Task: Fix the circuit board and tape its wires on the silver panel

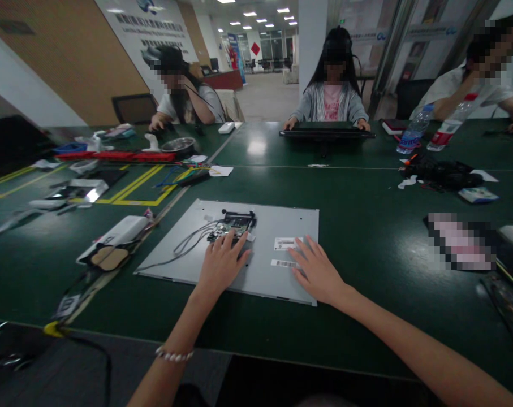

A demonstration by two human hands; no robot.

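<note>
In front of me a flat grey-white display panel [264, 271] lies on the green table. A small green circuit board [235, 223] with black connectors sits on its upper left part, and thin grey cables [192, 237] run from it toward the panel's left corner. My left hand [222, 257] rests with fingers spread at the board's near edge; its fingertips hide part of the board. Over the right part of the panel my right hand [318, 271] lies flat and open, beside two white labels [287, 243]. Neither hand holds anything.
A white power bank-like box [120, 237] stands left of the panel. A metal bowl [179, 146] and assorted parts lie farther left. Across the table, a person holds a black screen [326, 133]. Two bottles [451, 124], a black bundle [443, 171] and a phone-like object [460, 242] are at right.
</note>
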